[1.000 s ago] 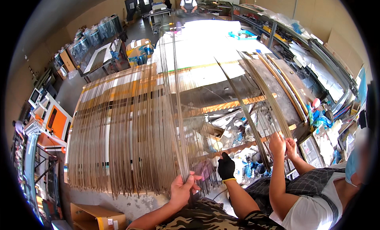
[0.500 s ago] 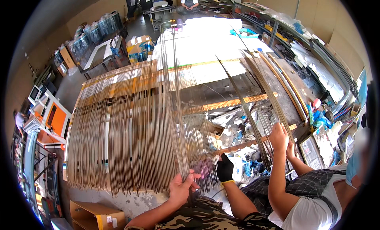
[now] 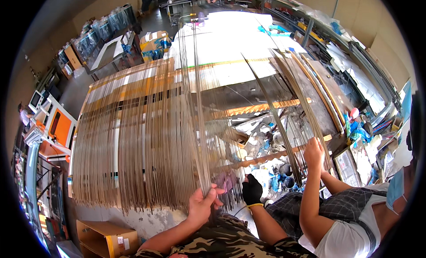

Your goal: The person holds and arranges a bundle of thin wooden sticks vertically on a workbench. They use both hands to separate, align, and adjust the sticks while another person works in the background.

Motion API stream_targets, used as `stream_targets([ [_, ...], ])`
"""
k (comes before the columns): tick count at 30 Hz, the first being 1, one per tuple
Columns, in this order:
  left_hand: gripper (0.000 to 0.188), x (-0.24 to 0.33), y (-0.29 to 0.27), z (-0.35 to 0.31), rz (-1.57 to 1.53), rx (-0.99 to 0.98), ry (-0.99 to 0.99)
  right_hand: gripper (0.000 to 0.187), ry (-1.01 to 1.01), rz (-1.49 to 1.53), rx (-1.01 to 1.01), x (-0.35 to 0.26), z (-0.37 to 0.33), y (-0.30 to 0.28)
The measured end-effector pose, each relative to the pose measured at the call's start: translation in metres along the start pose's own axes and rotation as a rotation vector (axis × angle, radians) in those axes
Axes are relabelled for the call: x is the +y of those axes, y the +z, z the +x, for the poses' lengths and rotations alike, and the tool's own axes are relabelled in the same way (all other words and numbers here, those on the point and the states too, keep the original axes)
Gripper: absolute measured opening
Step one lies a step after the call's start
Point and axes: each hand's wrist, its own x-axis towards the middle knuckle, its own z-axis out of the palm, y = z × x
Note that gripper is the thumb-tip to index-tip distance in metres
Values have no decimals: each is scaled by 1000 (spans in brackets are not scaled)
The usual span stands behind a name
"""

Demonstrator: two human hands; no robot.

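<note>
Head view shows me the left hand point(image 3: 203, 204) closed on a bundle of thin strips point(image 3: 204, 176) at lower centre, while I cannot tell whether the gloved right hand point(image 3: 252, 190) grips anything; I judge light, even pressure best against bending.

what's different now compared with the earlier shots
The co-worker's nearer hand has moved slightly away from the person, now mostly hiding their other hand. The gloved right hand has drawn back slightly toward the person; whether it took or released anything is unclear. The left hand keeps its grip on the bundle of thin rods; the wooden bar stayed put.
</note>
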Motion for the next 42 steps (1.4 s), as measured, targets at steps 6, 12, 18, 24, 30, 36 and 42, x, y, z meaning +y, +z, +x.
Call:
stream_targets([
  [6, 26, 1, 1, -1, 4, -11, 3, 14, -66, -224, -17, 2, 2, -1],
  [12, 27, -1, -1, -1, 1, -24, 19, 12, -44, -252, -11, 10, 2, 7],
  [18, 26, 0, 0, -1, 10, -25, 11, 15, -1, -287, -116, 12, 3, 6],
  [24, 25, -6, -4, -1, 41, -9, 119, 21, -167, -26, 30, -34, -14, -18],
  [30, 28, 16, 14, -5, -23, 65, -154, 23, -4, 496, -685, -134, -56, -73],
  [36, 31, 0, 8, -2, 47, 0, 26, 19, 6, 442, -568, -136, -62, -76],
  [42, 27, 2, 15, 0, -71, -51, 72, 21, 85, 460, -369, -116, -74, -65],
])
